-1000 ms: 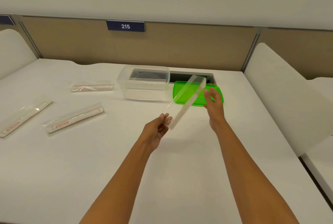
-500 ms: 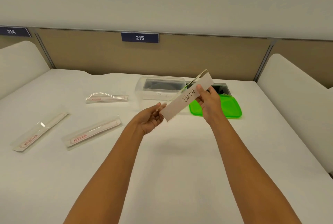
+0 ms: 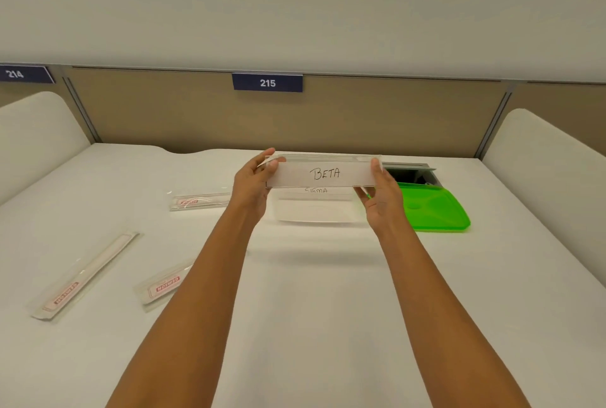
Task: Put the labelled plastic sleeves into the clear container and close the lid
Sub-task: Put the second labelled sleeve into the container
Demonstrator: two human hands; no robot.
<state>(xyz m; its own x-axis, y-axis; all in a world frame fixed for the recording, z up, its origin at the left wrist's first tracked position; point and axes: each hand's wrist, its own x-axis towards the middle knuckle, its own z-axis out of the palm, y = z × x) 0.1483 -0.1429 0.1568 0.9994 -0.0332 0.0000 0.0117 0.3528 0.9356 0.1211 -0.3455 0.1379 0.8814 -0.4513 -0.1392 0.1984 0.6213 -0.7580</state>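
I hold a clear plastic sleeve (image 3: 323,173) with a white card marked "BETA" level in front of me, above the clear container (image 3: 314,209). My left hand (image 3: 254,186) pinches its left end and my right hand (image 3: 382,199) pinches its right end. Inside the container a card reading "SIGMA" shows just below the held sleeve. The green lid (image 3: 434,209) lies flat on the table to the container's right. Three more sleeves with red labels lie on the table at left: one far (image 3: 200,201), one near my left forearm (image 3: 164,288), one at far left (image 3: 83,276).
A grey cable hatch (image 3: 410,171) is set into the white table behind the lid. White curved dividers stand at both sides, and a tan back panel carries a "215" sign (image 3: 267,83).
The BETA sleeve turned from a steep diagonal to level, its label facing me, and both hands now hold its ends over the container. The view shifted so the table contents sit further right.
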